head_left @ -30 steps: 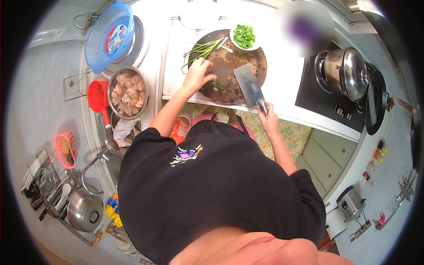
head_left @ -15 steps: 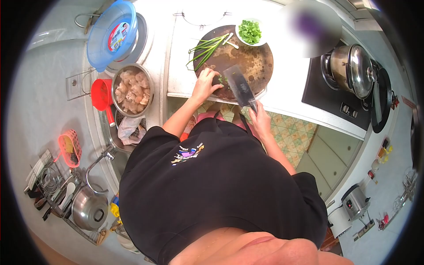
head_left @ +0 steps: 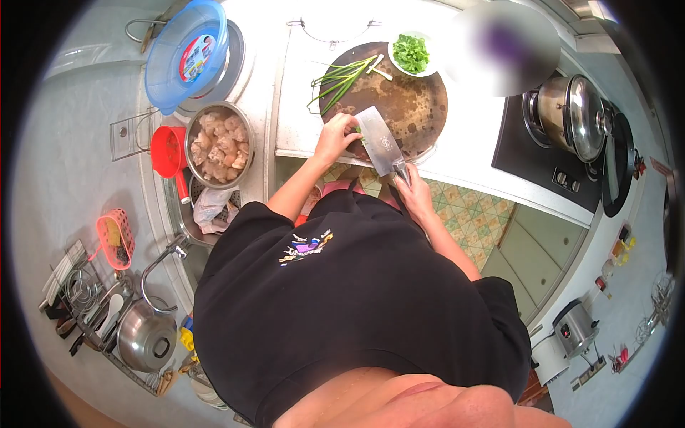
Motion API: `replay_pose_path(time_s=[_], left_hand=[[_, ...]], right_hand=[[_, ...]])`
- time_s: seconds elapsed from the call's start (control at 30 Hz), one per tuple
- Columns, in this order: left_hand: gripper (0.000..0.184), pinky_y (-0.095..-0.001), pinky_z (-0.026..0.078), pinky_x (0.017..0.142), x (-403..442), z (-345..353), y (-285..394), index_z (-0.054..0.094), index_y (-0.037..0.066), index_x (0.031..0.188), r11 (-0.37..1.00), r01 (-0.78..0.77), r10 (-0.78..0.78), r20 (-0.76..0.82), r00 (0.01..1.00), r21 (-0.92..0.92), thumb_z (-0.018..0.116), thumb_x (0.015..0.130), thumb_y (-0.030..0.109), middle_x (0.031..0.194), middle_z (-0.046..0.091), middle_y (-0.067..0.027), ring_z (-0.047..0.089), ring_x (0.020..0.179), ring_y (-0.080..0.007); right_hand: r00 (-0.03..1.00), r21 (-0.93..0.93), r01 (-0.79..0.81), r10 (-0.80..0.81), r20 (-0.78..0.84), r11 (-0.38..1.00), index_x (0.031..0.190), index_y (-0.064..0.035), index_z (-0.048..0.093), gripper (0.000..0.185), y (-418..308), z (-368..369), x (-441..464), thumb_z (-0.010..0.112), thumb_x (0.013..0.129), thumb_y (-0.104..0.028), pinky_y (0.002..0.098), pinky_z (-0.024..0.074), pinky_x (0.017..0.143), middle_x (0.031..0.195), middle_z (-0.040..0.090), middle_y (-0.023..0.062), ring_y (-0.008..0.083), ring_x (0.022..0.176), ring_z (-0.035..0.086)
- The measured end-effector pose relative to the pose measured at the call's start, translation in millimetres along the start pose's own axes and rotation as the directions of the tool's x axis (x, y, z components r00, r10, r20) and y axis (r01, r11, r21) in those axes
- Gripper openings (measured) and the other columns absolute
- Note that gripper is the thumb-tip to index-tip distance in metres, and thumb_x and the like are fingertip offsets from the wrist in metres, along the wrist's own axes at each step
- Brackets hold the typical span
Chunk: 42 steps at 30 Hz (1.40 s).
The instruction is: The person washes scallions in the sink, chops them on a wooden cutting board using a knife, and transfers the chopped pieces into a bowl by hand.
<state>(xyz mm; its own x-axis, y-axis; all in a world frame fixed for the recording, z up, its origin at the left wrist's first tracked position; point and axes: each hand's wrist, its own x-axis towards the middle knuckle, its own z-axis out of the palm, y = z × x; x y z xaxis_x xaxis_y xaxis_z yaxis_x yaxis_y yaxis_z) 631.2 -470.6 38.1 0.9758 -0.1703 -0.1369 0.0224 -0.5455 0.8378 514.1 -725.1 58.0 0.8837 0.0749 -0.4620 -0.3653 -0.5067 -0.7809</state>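
Observation:
My right hand (head_left: 414, 192) is wrapped round the handle of a cleaver (head_left: 379, 143). Its broad blade lies over the near part of a round, dark-stained cutting board (head_left: 417, 110), with the flat side showing. Right beside the blade, my left hand (head_left: 337, 135) has its fingers curled down on a bit of green onion (head_left: 359, 133), mostly hidden by fingers and steel. Uncut green onions (head_left: 345, 84) lie on the board's far left. A white bowl (head_left: 431, 63) of chopped greens (head_left: 411, 53) stands at the board's far edge.
To the left are a metal bowl (head_left: 250, 146) of raw meat pieces (head_left: 218, 146), a red dipper (head_left: 166, 151), a blue basin (head_left: 158, 75) and the sink. On the right, a lidded pot (head_left: 562, 114) stands on the stove (head_left: 515, 135). The counter's front edge (head_left: 457, 173) runs close to my right hand.
The cleaver's blade has turned so its flat side shows brightly, and it has moved against my left fingers. My left hand stays on the green onion. The whole view has shifted slightly.

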Motion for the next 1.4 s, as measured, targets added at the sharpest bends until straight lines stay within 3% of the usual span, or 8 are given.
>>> replay_pose_path(time_s=[0.33,0.53,0.67,0.7,0.83,1.17,1.23,1.4], left_hand=[[0.020,-0.0335,0.058,0.076,89.2,-14.3,77.9,0.069,0.003,0.098,0.962,-0.267,0.265,-0.042,0.963,-0.059,0.075,0.080,0.006,0.093,0.066,-0.0122,0.069,0.087,-0.0232],[0.030,-0.0325,0.056,0.074,143.7,-19.9,121.2,0.067,0.013,0.117,0.965,-0.224,0.221,0.038,0.974,0.138,0.070,0.088,0.019,0.104,0.068,-0.0105,0.068,0.074,-0.0211],[0.040,-0.0515,0.036,0.107,138.4,-10.4,103.3,0.064,0.028,0.129,0.698,-0.562,0.597,0.073,0.799,0.444,0.064,0.091,0.042,0.145,0.046,-0.0066,0.053,0.122,-0.0289],[0.046,-0.0629,0.017,0.115,140.3,-4.3,89.3,0.061,0.038,0.132,0.635,-0.617,0.611,0.185,0.769,0.466,0.059,0.089,0.053,0.155,0.034,-0.0040,0.029,0.142,-0.0343],[0.051,-0.0689,0.009,0.115,133.5,4.8,93.7,0.055,0.049,0.134,0.484,-0.636,0.586,0.317,0.746,0.602,0.051,0.086,0.065,0.161,0.024,-0.0020,0.017,0.149,-0.0353],[0.053,-0.0686,0.015,0.112,173.1,21.9,89.7,0.051,0.044,0.139,0.608,-0.496,0.509,0.175,0.843,0.620,0.049,0.090,0.063,0.160,0.025,-0.0056,0.021,0.147,-0.0356],[0.056,-0.0683,0.018,0.111,179.3,22.7,88.6,0.049,0.035,0.143,0.710,-0.324,0.260,0.195,0.946,0.626,0.049,0.092,0.060,0.159,0.027,-0.0078,0.026,0.145,-0.0358],[0.046,-0.0488,0.035,0.108,173.7,7.7,102.7,0.058,0.022,0.136,0.909,-0.285,0.272,0.085,0.959,0.305,0.059,0.095,0.043,0.148,0.045,-0.0076,0.043,0.133,-0.0331]], right_hand=[[0.986,0.372,-0.048,0.104,-0.132,0.927,0.135,-0.0049,0.049,0.047,-53.1,-52.6,26.8,0.065,0.096,-0.027,0.0230,0.0379,0.043,0.066,0.053,-0.0011,0.0052,0.048,0.046],[0.961,0.305,-0.111,0.180,-0.211,0.946,0.133,-0.0041,0.050,0.045,-89.4,-101.7,59.9,0.062,0.096,-0.026,0.0233,0.0424,0.045,0.071,0.057,0.0015,0.0065,0.051,0.050],[0.953,0.301,-0.109,0.185,-0.240,0.948,0.137,-0.0049,0.048,0.049,-91.8,-113.3,66.6,0.062,0.095,-0.026,0.0238,0.0435,0.045,0.072,0.057,0.0021,0.0070,0.052,0.051],[0.950,0.307,-0.125,0.203,-0.239,0.943,0.139,-0.0052,0.047,0.051,-92.9,-114.6,66.4,0.062,0.094,-0.025,0.0239,0.0438,0.045,0.073,0.058,0.0023,0.0072,0.052,0.051],[0.954,0.309,-0.114,0.191,-0.231,0.944,0.139,-0.0060,0.047,0.052,-88.4,-116.6,65.5,0.062,0.093,-0.025,0.0273,0.0479,0.048,0.072,0.062,0.0059,0.0106,0.054,0.056],[0.950,0.259,-0.122,0.189,-0.249,0.958,0.142,-0.0069,0.047,0.057,-88.0,-133.3,50.4,0.064,0.092,-0.028,0.0267,0.0460,0.048,0.074,0.061,0.0045,0.0090,0.052,0.052],[0.950,0.242,-0.123,0.185,-0.253,0.962,0.141,-0.0059,0.048,0.059,-87.0,-138.2,42.3,0.065,0.091,-0.030,0.0289,0.0484,0.050,0.075,0.063,0.0062,0.0107,0.052,0.054],[0.955,-0.121,-0.149,0.111,-0.275,0.981,0.138,-0.0044,0.052,0.060,-52.3,-143.5,17.0,0.068,0.088,-0.034,0.0355,0.0539,0.079,0.105,0.071,0.0185,0.0238,0.090,0.071]])
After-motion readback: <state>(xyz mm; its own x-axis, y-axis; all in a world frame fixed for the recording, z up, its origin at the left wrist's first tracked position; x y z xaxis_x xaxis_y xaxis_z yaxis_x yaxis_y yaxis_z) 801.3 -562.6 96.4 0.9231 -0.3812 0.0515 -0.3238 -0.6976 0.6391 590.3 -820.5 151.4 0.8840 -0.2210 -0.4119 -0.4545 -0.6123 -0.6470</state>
